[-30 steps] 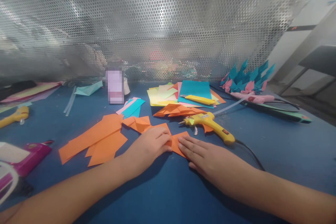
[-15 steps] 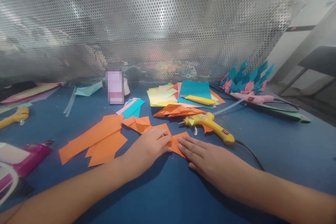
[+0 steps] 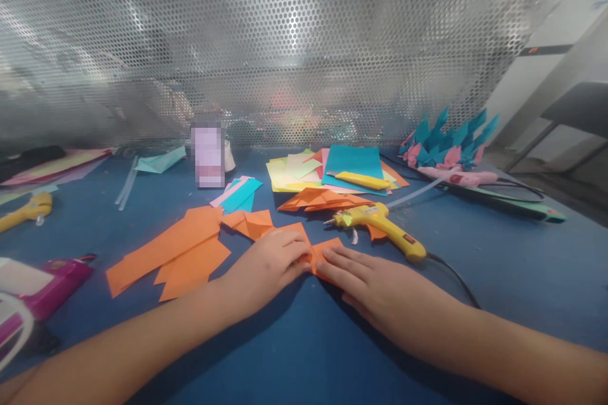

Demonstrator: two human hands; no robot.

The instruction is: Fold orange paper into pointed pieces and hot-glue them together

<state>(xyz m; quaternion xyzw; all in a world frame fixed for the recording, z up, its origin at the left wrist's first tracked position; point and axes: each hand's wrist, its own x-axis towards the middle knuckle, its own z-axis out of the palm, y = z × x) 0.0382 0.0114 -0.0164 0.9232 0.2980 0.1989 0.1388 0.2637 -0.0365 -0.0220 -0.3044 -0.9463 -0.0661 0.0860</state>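
Observation:
A small orange folded paper lies on the blue table between my hands. My left hand rests on its left part with fingers curled down onto it. My right hand lies flat on its right part, fingers stretched out and pressing the paper. Most of the paper is hidden under the two hands.
Loose orange sheets lie to the left. A yellow glue gun with a black cord sits just beyond my right hand. Behind are a coloured paper stack, a teal-and-pink folded piece, a magenta tool, another yellow glue gun, and a perforated metal screen.
My right hand has slid a little to the left over the orange paper, closer to my left hand. Everything else stays as it was.

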